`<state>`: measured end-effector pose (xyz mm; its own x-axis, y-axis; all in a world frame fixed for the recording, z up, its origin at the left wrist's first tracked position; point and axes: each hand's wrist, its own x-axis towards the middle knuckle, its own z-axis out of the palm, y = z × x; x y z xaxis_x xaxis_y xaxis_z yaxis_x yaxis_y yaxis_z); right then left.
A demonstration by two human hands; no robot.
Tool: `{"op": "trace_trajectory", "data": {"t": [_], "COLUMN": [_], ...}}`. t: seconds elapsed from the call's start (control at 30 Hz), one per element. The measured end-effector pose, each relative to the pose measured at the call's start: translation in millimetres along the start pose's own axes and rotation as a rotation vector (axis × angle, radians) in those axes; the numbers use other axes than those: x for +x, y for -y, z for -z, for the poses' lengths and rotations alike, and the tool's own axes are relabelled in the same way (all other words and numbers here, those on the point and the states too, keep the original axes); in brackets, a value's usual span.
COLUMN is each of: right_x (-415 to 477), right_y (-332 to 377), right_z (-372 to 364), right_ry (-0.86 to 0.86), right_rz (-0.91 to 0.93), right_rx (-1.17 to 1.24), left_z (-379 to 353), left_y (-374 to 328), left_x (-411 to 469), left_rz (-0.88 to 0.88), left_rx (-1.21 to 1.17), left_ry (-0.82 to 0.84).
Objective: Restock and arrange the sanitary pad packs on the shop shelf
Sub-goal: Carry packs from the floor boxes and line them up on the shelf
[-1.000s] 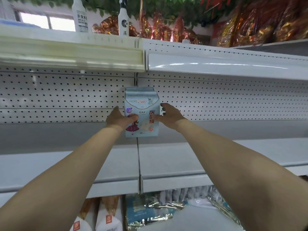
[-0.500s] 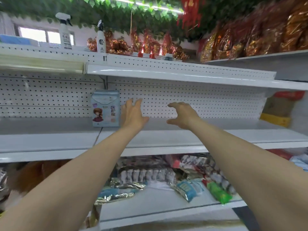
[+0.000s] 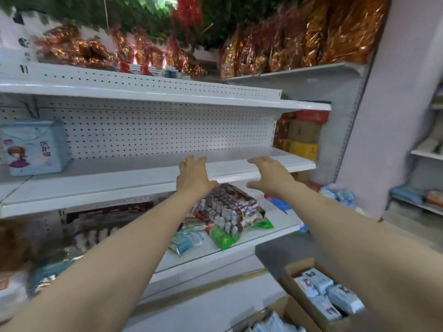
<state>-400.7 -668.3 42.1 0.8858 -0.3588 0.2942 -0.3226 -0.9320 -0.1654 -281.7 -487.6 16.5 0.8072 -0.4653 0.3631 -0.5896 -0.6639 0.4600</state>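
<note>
A light-blue sanitary pad pack (image 3: 36, 147) with a cartoon girl on it stands upright at the far left of the white middle shelf (image 3: 134, 180), against the pegboard back. My left hand (image 3: 194, 176) and my right hand (image 3: 269, 175) hover side by side in front of the shelf's edge, well to the right of the pack, fingers spread and holding nothing. At the bottom right, an open cardboard box (image 3: 297, 283) on the floor holds several more light-blue pad packs (image 3: 328, 295).
The shelf below (image 3: 275, 226) carries snack bags, among them a brown-and-white multipack (image 3: 227, 207) and a green packet (image 3: 223, 238). Red and gold foil bags fill the top shelf. A pink pillar (image 3: 395, 116) stands on the right, with another rack beyond it.
Both hands let go of the pad pack, which now stands on the shelf. The view and my hands have swung to the right, bringing the box of packs on the floor into sight.
</note>
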Motion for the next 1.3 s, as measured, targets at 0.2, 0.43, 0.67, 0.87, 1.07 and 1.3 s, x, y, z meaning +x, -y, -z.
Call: {"op": "trace_trajectory", "data": {"t": [0.2, 0.43, 0.67, 0.87, 1.07, 1.3], "right_x": [-35.2, -47.3, -8.9, 67.3, 118.9, 149.1], "right_y": [-98.4, -196.3, -313.9, -433.8, -536.3, -649.7], "right_z": [9.6, 0.6, -25.1, -41.8, -70.5, -142.3], "right_ry": [-0.054, -0.043, -0.021, 0.063, 0.136, 0.246], "right_rz": [-0.191, -0.358, -0.485, -0.537, -0.58, -0.593], "right_rx": [0.032, 0.023, 0.01, -0.025, -0.006, 0.091], "left_z": [-67.7, -153.8, -263.3, -369.4, -461.4, -578.8], "left_y": [-85.7, -166.2, -236.7, -296.3, -340.6, -370.6], "left_x": [5.0, 27.8, 93.6, 185.6, 250.2, 276.3], "left_rz": [-0.126, -0.184, -0.208, -0.186, -0.171, -0.08], "left_rx": [-0.055, -0.108, -0.168, -0.197, -0.108, -0.102], "left_ry": [0.085, 0.201, 0.279, 0.348, 0.425, 0.494]}}
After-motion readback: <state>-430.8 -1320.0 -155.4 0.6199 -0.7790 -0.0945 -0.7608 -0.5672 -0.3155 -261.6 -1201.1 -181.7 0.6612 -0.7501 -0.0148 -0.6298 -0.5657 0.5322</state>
